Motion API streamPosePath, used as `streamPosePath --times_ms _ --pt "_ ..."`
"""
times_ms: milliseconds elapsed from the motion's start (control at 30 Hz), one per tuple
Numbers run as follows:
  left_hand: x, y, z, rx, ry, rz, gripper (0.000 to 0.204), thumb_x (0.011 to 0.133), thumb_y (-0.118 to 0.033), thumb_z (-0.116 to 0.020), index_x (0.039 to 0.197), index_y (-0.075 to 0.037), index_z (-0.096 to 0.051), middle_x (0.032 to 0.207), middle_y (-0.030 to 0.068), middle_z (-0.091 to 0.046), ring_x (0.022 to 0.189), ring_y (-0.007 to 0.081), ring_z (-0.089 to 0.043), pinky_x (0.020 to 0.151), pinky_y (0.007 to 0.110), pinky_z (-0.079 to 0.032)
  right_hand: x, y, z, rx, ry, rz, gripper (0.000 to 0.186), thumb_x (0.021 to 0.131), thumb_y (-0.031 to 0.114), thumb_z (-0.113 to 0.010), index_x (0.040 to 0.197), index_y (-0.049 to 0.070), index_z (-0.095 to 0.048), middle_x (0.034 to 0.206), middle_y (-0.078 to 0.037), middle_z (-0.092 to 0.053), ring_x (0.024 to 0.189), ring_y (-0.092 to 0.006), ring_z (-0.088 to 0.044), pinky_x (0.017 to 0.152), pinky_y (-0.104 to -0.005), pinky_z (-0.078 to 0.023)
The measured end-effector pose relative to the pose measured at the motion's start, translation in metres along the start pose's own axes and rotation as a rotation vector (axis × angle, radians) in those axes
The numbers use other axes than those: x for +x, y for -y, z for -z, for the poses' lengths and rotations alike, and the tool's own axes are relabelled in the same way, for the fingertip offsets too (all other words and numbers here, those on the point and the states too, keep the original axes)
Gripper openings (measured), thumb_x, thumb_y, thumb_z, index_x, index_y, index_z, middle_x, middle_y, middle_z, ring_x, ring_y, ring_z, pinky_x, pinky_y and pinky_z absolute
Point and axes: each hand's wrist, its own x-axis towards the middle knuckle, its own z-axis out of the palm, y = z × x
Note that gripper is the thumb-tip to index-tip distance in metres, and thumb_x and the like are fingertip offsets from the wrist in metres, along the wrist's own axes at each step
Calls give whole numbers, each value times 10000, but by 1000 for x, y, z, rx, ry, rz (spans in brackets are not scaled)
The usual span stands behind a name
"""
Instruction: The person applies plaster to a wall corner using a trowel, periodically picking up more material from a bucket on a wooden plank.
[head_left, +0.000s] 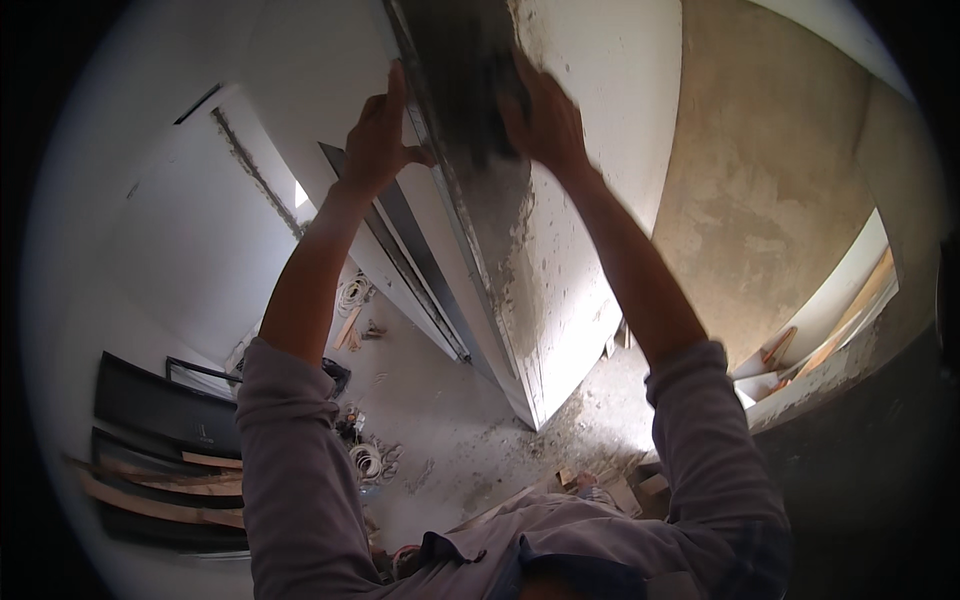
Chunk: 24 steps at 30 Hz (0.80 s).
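Observation:
Both my arms reach up to a wall end (520,225) coated with dark grey, wet-looking plaster. A long pale strip (452,195) runs down its left edge. My left hand (378,145) rests at this strip, index finger stretched upward and thumb spread apart against the edge. On the plastered face, my right hand (545,120) is curled at a dark, blurred object (500,105), whose kind I cannot make out. Below the hand, the grey coat ends in a ragged border on the white wall (575,270).
A dark metal frame (415,265) stands left of the wall end. Coiled cable (367,460) and debris lie on the dusty floor (425,400). Dark panels (150,400) and wooden boards (160,500) are stacked at lower left. A brown plastered wall (760,170) rises at right.

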Motion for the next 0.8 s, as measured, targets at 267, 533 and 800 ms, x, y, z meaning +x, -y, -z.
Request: streamPosePath --times_ms 267,533,800 --pt "-3 9 -6 36 -47 -83 1436 583 -261 -955 1597 -90 48 1289 251 -548 1204 412 -548 998 457 -491 3 6 -28 -2 255 -11 584 898 191 -641 1459 151 -485 1157 -208 -651 1037 -397 -651 843 -471 -557" --pt "3 13 -7 57 -96 -163 1432 549 -344 -947 1593 -61 -9 1286 224 -561 1206 398 -544 954 466 -515 -316 31 -9 128 597 -565 739 850 99 -636 1538 140 -370 1013 -232 -613 917 -429 -647 772 -486 -544" --pt "3 6 -5 58 -23 -94 1444 577 -397 -931 1587 -41 37 1296 257 -554 1193 409 -539 973 463 -485 -128 21 0 114 150 -292 641 876 128 -634 1486 140 -436 983 -205 -611 859 -410 -642 724 -483 -528"
